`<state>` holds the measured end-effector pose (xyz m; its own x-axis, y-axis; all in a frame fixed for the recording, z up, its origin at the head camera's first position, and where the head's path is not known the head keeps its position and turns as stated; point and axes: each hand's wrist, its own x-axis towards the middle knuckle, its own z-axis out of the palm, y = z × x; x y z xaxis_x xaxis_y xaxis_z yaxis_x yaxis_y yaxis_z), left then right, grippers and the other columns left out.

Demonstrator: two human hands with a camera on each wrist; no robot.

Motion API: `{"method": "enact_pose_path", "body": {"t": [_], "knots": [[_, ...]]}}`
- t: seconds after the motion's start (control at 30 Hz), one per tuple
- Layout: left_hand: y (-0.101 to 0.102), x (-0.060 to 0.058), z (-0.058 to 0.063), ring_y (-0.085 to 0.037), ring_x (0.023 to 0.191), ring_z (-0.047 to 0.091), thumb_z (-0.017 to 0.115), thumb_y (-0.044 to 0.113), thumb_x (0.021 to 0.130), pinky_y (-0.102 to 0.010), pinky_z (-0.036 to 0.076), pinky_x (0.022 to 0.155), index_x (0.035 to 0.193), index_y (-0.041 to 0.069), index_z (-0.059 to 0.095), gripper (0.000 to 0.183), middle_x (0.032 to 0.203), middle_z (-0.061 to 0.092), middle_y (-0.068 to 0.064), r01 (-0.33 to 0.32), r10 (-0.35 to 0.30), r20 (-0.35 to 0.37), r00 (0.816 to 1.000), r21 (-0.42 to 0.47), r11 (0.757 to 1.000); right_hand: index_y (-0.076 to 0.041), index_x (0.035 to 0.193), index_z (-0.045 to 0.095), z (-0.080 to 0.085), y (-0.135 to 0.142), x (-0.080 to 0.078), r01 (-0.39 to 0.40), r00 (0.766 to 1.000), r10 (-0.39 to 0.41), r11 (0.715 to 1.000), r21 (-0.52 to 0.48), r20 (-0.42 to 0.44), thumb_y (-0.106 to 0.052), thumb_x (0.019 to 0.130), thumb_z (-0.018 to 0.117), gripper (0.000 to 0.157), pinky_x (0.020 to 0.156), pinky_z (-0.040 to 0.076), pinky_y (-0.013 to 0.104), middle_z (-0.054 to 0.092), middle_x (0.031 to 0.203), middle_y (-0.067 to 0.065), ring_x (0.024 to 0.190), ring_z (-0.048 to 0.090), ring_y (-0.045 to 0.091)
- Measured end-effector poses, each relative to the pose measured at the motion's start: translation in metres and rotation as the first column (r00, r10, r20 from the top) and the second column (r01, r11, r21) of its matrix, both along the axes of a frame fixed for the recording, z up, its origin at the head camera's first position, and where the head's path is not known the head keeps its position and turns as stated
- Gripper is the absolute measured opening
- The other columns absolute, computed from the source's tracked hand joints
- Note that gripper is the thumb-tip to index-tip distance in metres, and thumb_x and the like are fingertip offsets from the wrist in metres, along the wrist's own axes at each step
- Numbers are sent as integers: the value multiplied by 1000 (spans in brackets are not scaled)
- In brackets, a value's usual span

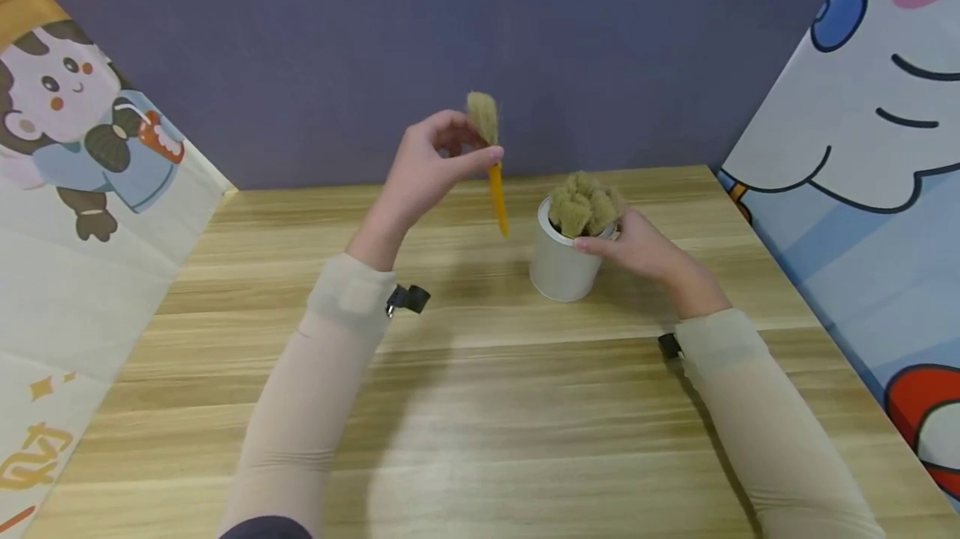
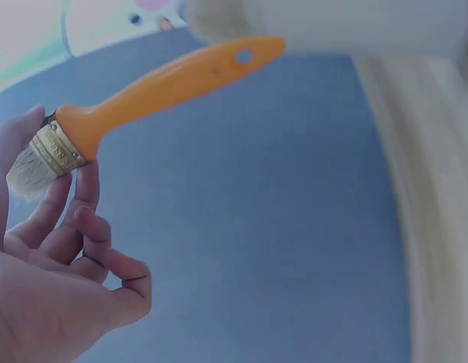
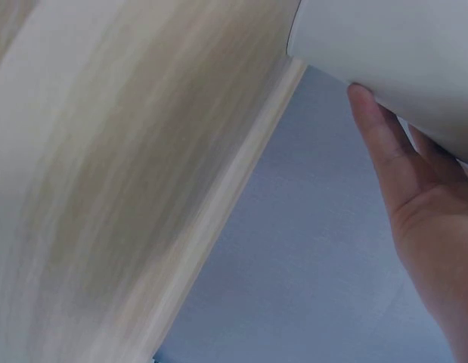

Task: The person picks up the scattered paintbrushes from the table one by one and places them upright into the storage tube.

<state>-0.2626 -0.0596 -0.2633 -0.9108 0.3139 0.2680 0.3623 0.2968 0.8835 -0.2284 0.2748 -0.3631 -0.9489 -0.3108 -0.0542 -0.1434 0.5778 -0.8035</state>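
Observation:
My left hand [image 1: 427, 164] pinches a paintbrush [image 1: 497, 199] at its metal band, between thumb and fingers, above the table's far side. Its tan bristles point up and its orange handle hangs down. In the left wrist view the gold-coloured band and the hole at the end of the orange handle [image 2: 173, 82] show clearly. To the right stands a white can [image 1: 557, 264], with tan bristle heads [image 1: 577, 207] of several brushes bunched at its mouth. My right hand [image 1: 641, 247] grips the can at its right side near the rim, thumb in front. Inside the can, the brushes' handles are hidden.
The wood-grain table [image 1: 480, 422] ends at a dark grey-blue wall [image 1: 337, 64] behind the can. Cartoon-printed panels flank it, one on the left [image 1: 45, 272] and one on the right [image 1: 862, 131]. Small black cameras [image 1: 408, 298] sit at both wrists.

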Motion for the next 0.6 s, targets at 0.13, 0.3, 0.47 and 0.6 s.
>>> {"method": "enact_pose_path", "body": {"t": [0.13,0.3,0.47,0.6], "knots": [[17,12,14,-21,81,51,86,35,91,-32,41,72,113,19,73,30,108,78,2,12,-3,-93,996,94,995,-4,167,30,1,-1,-1,-5,1000,5,1000,-5,-9,-29,102,74,83,123,36,63,41,166,26,155,40,44],[35,17,13,-19,73,47,87,32,91,-30,37,65,112,18,73,29,103,79,3,29,-9,-171,985,115,993,-6,167,30,1,-1,-1,2,1000,-2,1000,-8,-17,-32,101,75,84,123,36,64,43,165,24,153,41,43],[49,18,7,-19,74,48,86,35,91,-28,37,67,113,18,74,30,108,79,5,43,-30,-200,979,59,997,-8,166,32,-1,-1,-2,-3,1000,3,1000,-15,-6,-35,102,74,81,120,40,63,48,161,22,148,48,42],[55,20,6,-20,75,48,86,35,92,-28,37,67,117,17,72,33,111,79,3,52,-40,-211,977,49,997,-7,165,34,0,-1,-1,-18,1000,17,1000,-21,-17,-34,102,73,79,120,40,63,49,160,22,147,49,41]]}}
